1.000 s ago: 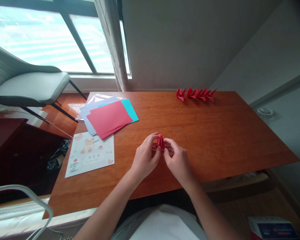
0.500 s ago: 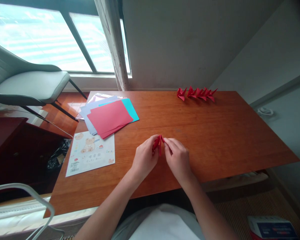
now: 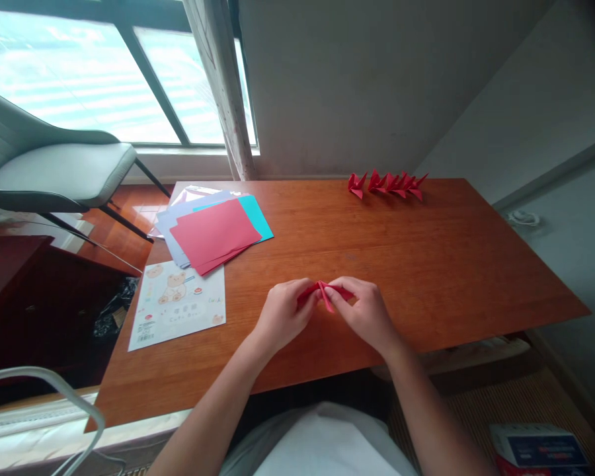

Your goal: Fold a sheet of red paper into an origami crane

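Observation:
A small piece of folded red paper is held between my two hands, above the near middle part of the wooden table. My left hand pinches its left side, and my right hand pinches its right side. Both sets of fingers are closed and nearly meet at the middle. One narrow red flap points down toward me between the fingertips; parts of the paper are hidden by the fingers. Several folded red paper cranes stand in a row at the table's far edge.
Red sheets lie over a blue sheet and pale ones on the left of the table. Before them lies a white sheet with a bear print. A chair stands beyond the left edge, and a white tube curves at lower left.
The folded paper has gone from upright and narrow to spread sideways between my hands. My right hand has shifted its grip and turned outward. The view has moved slightly.

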### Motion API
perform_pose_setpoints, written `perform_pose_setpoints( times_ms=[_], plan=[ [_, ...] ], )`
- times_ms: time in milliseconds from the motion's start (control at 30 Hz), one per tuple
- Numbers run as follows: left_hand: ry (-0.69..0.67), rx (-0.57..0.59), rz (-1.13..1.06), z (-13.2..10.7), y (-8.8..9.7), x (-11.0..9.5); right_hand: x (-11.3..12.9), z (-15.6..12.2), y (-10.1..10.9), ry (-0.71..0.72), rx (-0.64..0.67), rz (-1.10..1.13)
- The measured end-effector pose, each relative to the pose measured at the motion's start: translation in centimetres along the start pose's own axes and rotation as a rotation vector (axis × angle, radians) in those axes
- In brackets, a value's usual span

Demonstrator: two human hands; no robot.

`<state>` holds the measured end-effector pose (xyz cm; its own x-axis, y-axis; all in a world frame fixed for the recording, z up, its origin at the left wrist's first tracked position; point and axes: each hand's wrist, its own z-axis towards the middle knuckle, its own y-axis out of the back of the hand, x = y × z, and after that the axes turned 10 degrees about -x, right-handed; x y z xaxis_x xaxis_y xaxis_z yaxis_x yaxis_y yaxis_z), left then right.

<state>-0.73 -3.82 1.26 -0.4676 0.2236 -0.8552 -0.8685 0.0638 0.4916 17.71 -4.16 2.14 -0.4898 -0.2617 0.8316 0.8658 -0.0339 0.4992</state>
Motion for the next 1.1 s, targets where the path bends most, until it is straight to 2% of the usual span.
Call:
perform_pose_setpoints(
  times_ms=[100, 200, 367, 467, 633, 733, 800, 967, 1033, 1100],
  plan=[
    [0.093, 0.060, -0.193, 0.1, 0.5, -0.3, -0.4, 0.2, 1.2, -0.220, 0.097, 0.244],
    [0.217, 0.135, -0.369, 0.2, 1.0, -0.6, -1.1, 0.2, 1.9, -0.366, 0.170, 0.454],
    [0.357, 0.289, -0.681, 0.3, 1.4, -0.7, -2.3, -0.7, 0.9, -0.653, 0.225, 0.836],
    [0.403, 0.265, -0.755, 0.3, 1.3, -0.2, -2.5, -1.0, -0.3, -0.696, 0.215, 0.973],
    [0.438, 0.195, -0.784, 0.4, 1.0, 0.1, -2.1, -0.7, -1.1, -0.677, 0.171, 0.996],
    [0.435, 0.169, -0.714, 0.5, 0.9, 0.0, -1.9, -0.4, -0.7, -0.633, 0.128, 0.899],
    [0.402, 0.110, -0.596, 0.5, 0.6, 0.1, -1.8, -0.3, -0.4, -0.551, 0.052, 0.722],
    [0.193, -0.145, -0.182, 0.2, -0.5, 1.1, -1.6, -0.5, -0.2, -0.241, -0.162, 0.111],
    [0.145, -0.193, -0.097, 0.1, -0.8, 1.3, -1.2, -0.7, -0.6, -0.091, -0.213, -0.093],
    [0.142, -0.197, -0.125, 0.1, -1.0, 1.2, -0.8, -0.9, -1.1, 0.032, -0.248, -0.219]
  ],
)
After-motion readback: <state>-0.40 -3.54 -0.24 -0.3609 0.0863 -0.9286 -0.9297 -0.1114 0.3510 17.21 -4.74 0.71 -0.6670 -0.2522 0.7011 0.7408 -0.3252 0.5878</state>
